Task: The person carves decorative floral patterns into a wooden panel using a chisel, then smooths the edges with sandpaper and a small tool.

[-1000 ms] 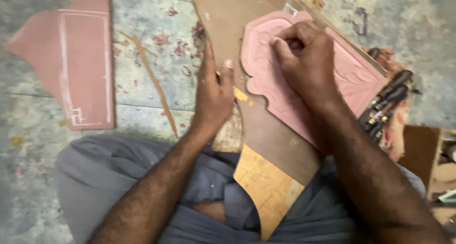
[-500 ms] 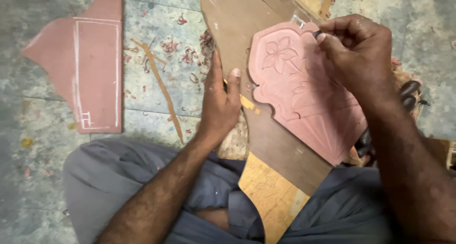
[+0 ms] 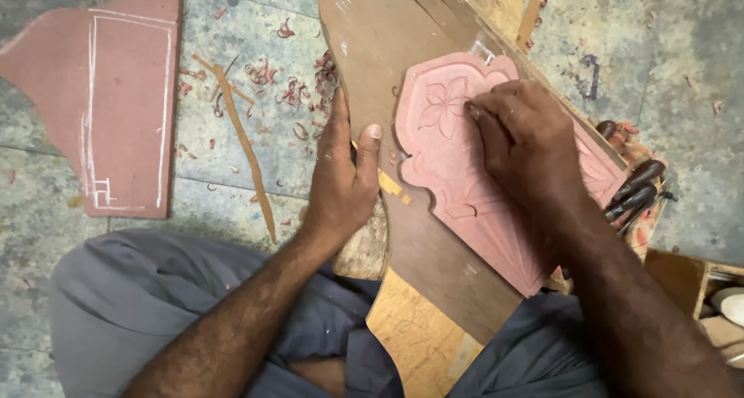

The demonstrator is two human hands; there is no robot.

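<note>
A pink carved panel (image 3: 446, 161) with a flower and fan lines lies on a brown wooden board (image 3: 387, 49) across my lap. My left hand (image 3: 343, 177) grips the board's left edge, thumb on top, next to the panel. My right hand (image 3: 527, 138) rests on the panel with its fingers bunched at the flower carving; a small tool may be pinched in them, but it is hidden.
A reddish slab (image 3: 116, 96) with white chalk lines lies on the floor at left. Wood shavings (image 3: 291, 88) and a thin strip (image 3: 244, 146) litter the tiles. Several dark-handled chisels (image 3: 635, 189) lie at right, beside a wooden box (image 3: 697, 289).
My right hand moved from the panel's upper right edge down and left onto the flower carving. The left hand kept its hold on the board.
</note>
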